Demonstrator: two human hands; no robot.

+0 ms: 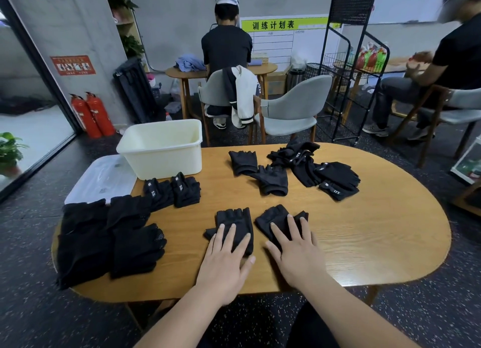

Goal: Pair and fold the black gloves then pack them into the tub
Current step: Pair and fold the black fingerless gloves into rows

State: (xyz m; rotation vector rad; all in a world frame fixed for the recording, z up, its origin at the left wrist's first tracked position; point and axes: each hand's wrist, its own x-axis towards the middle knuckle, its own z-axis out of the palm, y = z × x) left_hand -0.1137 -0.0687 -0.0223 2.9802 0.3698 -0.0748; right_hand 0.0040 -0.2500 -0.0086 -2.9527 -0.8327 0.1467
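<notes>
two black fingerless gloves [235, 224] lie flat, a hand [226, 259] pressing each

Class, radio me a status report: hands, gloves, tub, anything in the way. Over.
Left hand flat on left glove, right hand flat on right glove, side by side. Tub far left, no gloves seen inside. Glove bundles sit before it.

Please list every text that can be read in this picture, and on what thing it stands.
"训练计划表": green header of the wall board.
"5.11", it seems, turned sideways: white print on the folded gloves beside the tub.
Too blurred to read: the red wall poster.
Too small to read: labels on the clear lid.
</notes>
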